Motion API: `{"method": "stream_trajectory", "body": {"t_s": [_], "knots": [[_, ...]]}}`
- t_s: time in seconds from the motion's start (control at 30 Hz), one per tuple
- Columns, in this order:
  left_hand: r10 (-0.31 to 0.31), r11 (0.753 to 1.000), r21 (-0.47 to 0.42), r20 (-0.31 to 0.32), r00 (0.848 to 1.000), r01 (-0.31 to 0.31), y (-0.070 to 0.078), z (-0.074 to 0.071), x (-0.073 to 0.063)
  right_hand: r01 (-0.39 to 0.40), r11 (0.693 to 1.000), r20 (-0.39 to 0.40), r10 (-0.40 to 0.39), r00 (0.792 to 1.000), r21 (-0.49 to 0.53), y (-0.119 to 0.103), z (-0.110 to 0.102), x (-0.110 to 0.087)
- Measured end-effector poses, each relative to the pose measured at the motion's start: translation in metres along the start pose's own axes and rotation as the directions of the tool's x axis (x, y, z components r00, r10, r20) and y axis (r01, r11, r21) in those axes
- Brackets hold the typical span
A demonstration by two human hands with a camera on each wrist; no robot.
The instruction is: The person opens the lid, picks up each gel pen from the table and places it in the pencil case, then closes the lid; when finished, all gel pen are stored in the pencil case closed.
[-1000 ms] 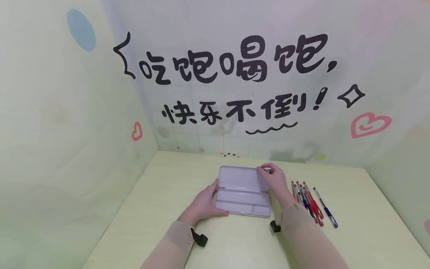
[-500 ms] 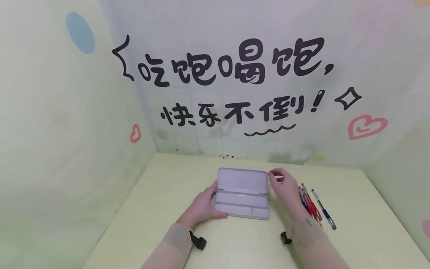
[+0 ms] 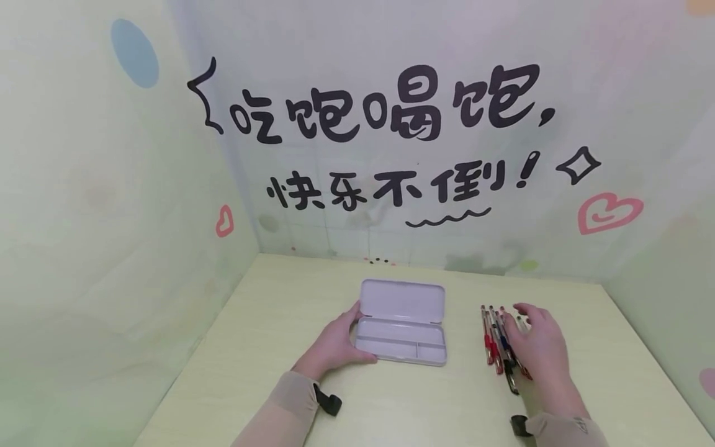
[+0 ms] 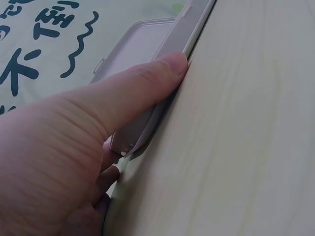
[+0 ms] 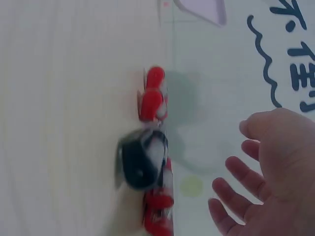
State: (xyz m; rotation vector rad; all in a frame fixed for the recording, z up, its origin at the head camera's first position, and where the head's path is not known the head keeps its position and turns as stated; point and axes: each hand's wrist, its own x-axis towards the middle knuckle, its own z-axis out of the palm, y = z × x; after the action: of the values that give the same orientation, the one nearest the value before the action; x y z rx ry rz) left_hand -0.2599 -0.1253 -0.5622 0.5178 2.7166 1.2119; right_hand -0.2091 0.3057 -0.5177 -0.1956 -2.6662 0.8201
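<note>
A pale lilac pencil case (image 3: 402, 301) lies unfolded on the table, lid tilted back, and nothing shows in its compartments. My left hand (image 3: 335, 343) grips its left side. In the left wrist view the thumb (image 4: 147, 81) presses the front edge while the other fingers bend around the end. To the right of the case is a bunch of gel pens (image 3: 491, 347) with red, blue and black grips. Over the right part of that bunch hovers my right hand (image 3: 542, 344). Its fingers look spread and loosely bent in the right wrist view, apart from the pens.
The pale wooden table (image 3: 279, 292) meets a printed backdrop (image 3: 346, 236) at the back and on both sides. A black wrist strap piece (image 3: 329, 402) sticks out at the left cuff, and another one (image 3: 521, 425) at the right.
My right hand has left the lid's right corner and moved right and nearer, over the pens. The left hand has stayed on the case.
</note>
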Motion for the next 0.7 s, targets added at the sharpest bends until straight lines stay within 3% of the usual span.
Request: {"method": "stream_trajectory", "body": {"t_s": [0.2,0.33,0.53,0.7], "knots": [[0.000,1.000,0.004,0.003,1.000,0.000,0.001,0.000,0.000,-0.173,0.983,0.063,0.176,0.982,-0.058,0.032,-0.020,-0.005],[0.008,1.000,0.008,-0.005,1.000,-0.008,0.000,0.001,0.000,-0.239,0.967,0.090,0.247,0.965,-0.089,0.044,-0.025,-0.006],[0.013,1.000,0.008,0.000,1.000,-0.013,0.001,0.001,-0.001,-0.307,0.938,0.132,0.329,0.935,-0.162,0.055,-0.023,-0.008],[0.013,1.000,0.013,-0.002,1.000,-0.013,0.002,0.000,0.000,-0.302,0.929,0.136,0.335,0.932,-0.215,0.059,-0.022,-0.008]]}}
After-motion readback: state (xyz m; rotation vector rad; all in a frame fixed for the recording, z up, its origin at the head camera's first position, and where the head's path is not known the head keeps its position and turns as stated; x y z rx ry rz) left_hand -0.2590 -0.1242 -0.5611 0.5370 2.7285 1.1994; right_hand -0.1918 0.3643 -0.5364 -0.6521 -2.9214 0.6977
